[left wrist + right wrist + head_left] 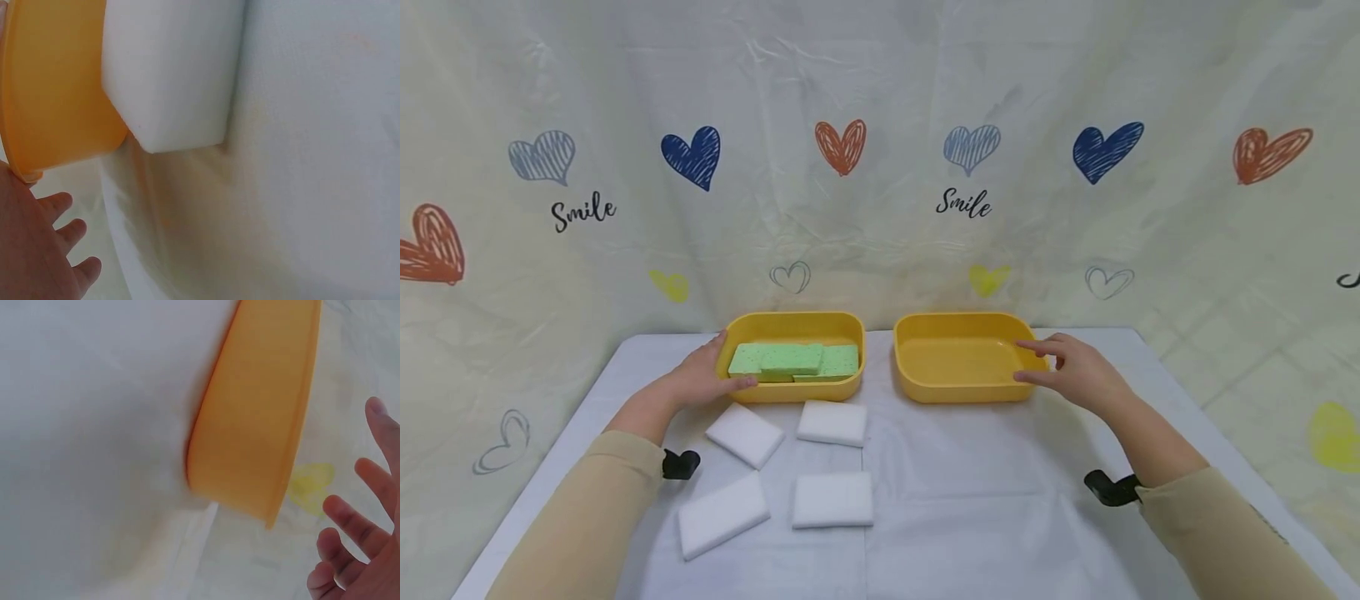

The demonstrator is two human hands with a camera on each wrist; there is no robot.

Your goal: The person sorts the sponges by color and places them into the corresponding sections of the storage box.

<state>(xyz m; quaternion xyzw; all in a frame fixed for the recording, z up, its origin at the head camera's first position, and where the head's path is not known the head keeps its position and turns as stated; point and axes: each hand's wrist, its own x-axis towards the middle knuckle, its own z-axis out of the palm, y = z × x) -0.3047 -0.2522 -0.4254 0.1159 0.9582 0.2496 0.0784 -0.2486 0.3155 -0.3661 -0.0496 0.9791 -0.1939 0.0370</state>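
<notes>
A yellow tray (pixel 793 392) at the left holds several light green sponge-like blocks (pixel 792 358). My left hand (pixel 703 372) is at this tray's left end, its thumb by the front corner and its other fingers along the left side. In the left wrist view the hand meets the tray's rim (pixel 19 150), with three fingers spread loosely. A second yellow tray (pixel 966 393), with nothing in it, stands at the right. Over its right end, my right hand (pixel 1078 372) has thumb and forefinger apart. The right wrist view shows its fingers spread away from the tray wall (pixel 250 419).
Several white foam-like blocks lie before the left tray; one white block (pixel 832 423) is close to its front and another (pixel 832 500) lies nearer me. A white cloth covers the table (pixel 970 517). A heart-printed curtain (pixel 880 217) hangs right behind the trays.
</notes>
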